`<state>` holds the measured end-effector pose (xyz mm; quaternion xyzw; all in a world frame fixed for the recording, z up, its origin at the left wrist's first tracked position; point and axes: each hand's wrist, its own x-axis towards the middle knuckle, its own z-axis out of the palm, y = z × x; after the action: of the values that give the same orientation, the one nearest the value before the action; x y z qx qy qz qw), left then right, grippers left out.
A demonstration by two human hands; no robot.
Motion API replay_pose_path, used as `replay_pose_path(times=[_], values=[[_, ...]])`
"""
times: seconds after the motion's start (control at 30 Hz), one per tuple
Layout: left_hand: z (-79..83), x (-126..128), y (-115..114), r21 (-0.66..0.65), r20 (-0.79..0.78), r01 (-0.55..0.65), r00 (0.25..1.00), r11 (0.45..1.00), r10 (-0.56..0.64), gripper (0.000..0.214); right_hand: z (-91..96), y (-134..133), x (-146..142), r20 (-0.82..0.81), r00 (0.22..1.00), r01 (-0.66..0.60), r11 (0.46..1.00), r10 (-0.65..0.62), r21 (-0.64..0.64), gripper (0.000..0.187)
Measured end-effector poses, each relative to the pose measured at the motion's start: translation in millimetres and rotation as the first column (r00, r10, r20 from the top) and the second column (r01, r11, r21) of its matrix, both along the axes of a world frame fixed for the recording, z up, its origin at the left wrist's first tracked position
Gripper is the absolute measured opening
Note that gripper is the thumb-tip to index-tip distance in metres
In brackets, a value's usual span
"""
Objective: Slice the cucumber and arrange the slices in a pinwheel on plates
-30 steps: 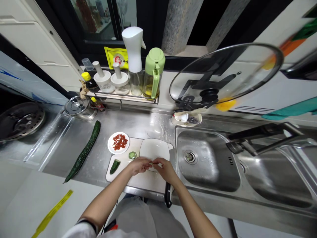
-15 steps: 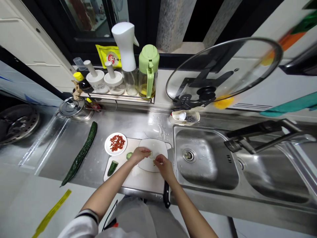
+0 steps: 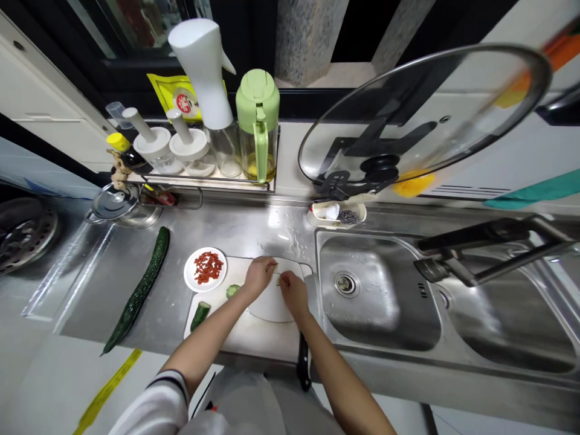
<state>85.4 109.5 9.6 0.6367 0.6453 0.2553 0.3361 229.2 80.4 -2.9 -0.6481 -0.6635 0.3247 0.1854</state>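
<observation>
Over a white plate with a thin dark rim (image 3: 272, 308), my left hand (image 3: 259, 275) is pinched closed on a small pale cucumber slice (image 3: 275, 266). Close beside it, the fingertips of my right hand (image 3: 294, 295) pinch another thin pale-green piece (image 3: 278, 281), which looks like cucumber slice. The plate rests on a white cutting board (image 3: 254, 341). Left of my left forearm, a short cut cucumber end (image 3: 200, 315) and a small cut cucumber piece (image 3: 232, 291) lie on the board. A knife (image 3: 303, 368) with a black handle lies along the board's right side.
A round white plate of chopped red bits (image 3: 222, 279) overlaps the board's far left corner. A whole cucumber (image 3: 138, 296) lies further left, near a lidded pot (image 3: 118, 208). The double sink (image 3: 380, 302) is at right. A rack of bottles (image 3: 208, 181) and a glass lid (image 3: 421, 121) are behind.
Both hands stay over the plate, with small finger movements. My left hand has lifted slightly away from the plate's middle. The camera has shifted a little, so the whole scene appears displaced.
</observation>
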Motion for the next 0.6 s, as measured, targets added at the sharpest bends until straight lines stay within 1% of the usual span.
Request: replay_pose_path(times=[0.13,0.23,0.5,0.6], values=[[-6.9,3.3,0.9,0.108,-0.148,0.025,0.989,0.994,-0.009,0.017,-1.1,5.2,-1.9,0.073,0.997,-0.029,0.999,0.026,0.034,0.016],[-10.5,3.6,1.8,0.15,-0.201,0.037,0.98,0.988,-0.006,0.018,-3.2,6.4,-2.8,0.124,0.991,-0.055,0.997,0.047,0.062,0.017],[-14.5,3.9,3.2,0.179,-0.27,0.045,0.963,0.983,0.005,0.021,-12.8,5.5,-6.4,0.213,0.975,-0.098,0.987,0.069,0.129,0.022],[-16.2,3.9,2.7,0.193,-0.314,0.04,0.949,0.98,0.023,0.022,-14.5,5.1,-6.5,0.241,0.969,-0.107,0.975,0.058,0.194,0.022]])
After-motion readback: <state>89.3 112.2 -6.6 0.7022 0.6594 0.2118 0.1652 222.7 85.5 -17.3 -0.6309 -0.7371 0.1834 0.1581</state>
